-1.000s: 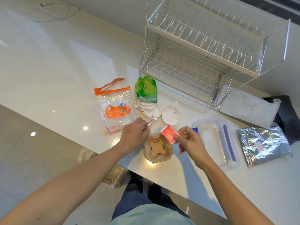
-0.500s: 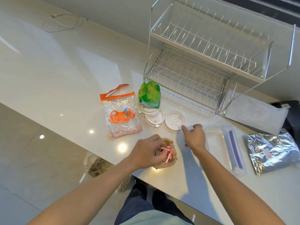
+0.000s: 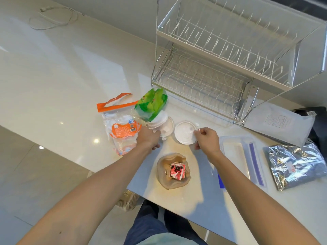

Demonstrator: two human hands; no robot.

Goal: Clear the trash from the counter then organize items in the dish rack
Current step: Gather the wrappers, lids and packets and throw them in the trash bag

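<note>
Head view: crumpled red wrapper fills brown bag.

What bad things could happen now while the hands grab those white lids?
1. The brown paper bag stands open near the counter's front edge; an arm sweeping back might knock it off, spilling the red packet.
2. The left hand reaches for the stacked lids, on which the green wrapper partly rests; lifting them could tip it.
3. The right hand pinches only the single lid's rim, so it may slip.
</note>
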